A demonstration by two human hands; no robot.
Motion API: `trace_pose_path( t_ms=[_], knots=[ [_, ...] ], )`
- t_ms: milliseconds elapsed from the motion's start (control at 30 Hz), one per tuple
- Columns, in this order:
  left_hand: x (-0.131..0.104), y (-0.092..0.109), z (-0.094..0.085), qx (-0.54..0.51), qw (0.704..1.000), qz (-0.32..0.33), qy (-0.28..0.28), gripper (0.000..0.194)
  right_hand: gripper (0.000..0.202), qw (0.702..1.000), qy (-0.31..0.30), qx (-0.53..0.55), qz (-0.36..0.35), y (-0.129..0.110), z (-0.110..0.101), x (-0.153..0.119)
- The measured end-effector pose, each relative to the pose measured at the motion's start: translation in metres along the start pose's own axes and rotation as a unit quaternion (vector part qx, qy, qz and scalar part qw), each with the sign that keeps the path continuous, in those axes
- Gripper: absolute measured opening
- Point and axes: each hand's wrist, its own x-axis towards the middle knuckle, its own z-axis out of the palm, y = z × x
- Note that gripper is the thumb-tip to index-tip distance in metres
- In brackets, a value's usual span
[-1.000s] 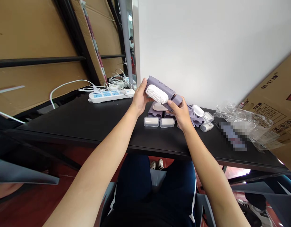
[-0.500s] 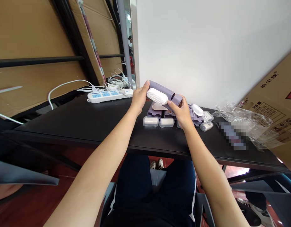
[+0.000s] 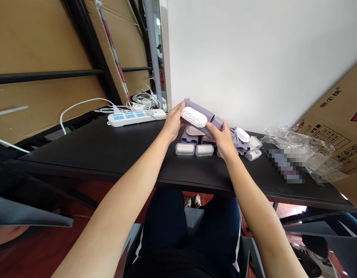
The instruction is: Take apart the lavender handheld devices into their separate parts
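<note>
My left hand (image 3: pixel 174 120) is closed on the left end of a white scrub brush (image 3: pixel 194 117) and the grey-purple perforated plastic holder (image 3: pixel 199 109) behind it. On the right end of the same piece my right hand (image 3: pixel 221 137) is closed, its thumb at the brush's tip. The bristles face me, and the piece is held tilted above the table, right end lower. Beneath it lie more purple plastic parts (image 3: pixel 189 138), partly covered by the hands. Clear capsule-shaped cases (image 3: pixel 185 149) with pale contents sit in front of them. Another white oval piece (image 3: pixel 242 135) rests on parts at the right.
A white power strip (image 3: pixel 137 116) with cables stands at the back left of the black table (image 3: pixel 109 150). Metal springs (image 3: pixel 254 144), crumpled clear plastic bags (image 3: pixel 303 144) and a cardboard box (image 3: pixel 337 131) are on the right. A white panel (image 3: pixel 254 58) rises behind.
My left hand has shifted slightly right and down along the brush and holder. The brush has turned a little, showing more of its bristle face. My right hand has barely moved.
</note>
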Motion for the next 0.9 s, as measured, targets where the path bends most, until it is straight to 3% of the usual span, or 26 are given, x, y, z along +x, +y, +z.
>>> trace_pose_path(
  t_ms=[200,533,800,900],
  knots=[
    [0.002,-0.006,-0.002,-0.02,0.997,0.026,0.074,0.039,0.05,1.0,-0.017,-0.01,0.014,0.001,0.001,-0.001],
    [0.003,-0.004,0.001,-0.047,0.993,0.051,0.095,0.048,0.055,0.999,-0.032,-0.012,0.032,-0.004,0.007,-0.005],
    [0.01,-0.004,-0.005,-0.072,0.984,0.073,0.143,0.052,0.05,0.994,0.021,-0.101,-0.03,0.007,0.004,-0.001],
    [0.013,-0.002,-0.008,-0.074,0.981,0.072,0.162,0.056,0.049,0.993,0.009,-0.111,-0.041,0.011,0.003,0.0]
  ],
)
